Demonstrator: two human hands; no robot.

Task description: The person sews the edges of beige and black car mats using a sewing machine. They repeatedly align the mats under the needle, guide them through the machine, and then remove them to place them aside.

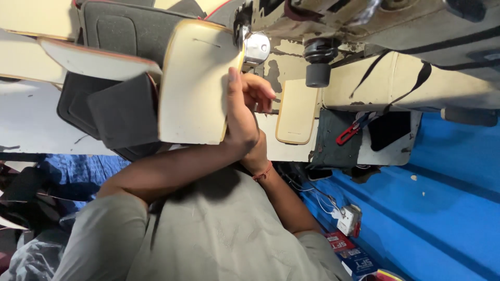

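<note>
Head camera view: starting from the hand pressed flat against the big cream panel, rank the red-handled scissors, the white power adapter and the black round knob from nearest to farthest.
Measured from the hand on the cream panel:
1. Black round knob, up and to its right under the machine, nearest.
2. Red-handled scissors, farther right on the dark pad.
3. White power adapter, low right beside the blue surface, farthest.

I see both forearms crossed at wrists. Left hand (239,112) flat, fingers extended, thumb side up. Right hand (259,93) behind it, fingers curled.
</note>
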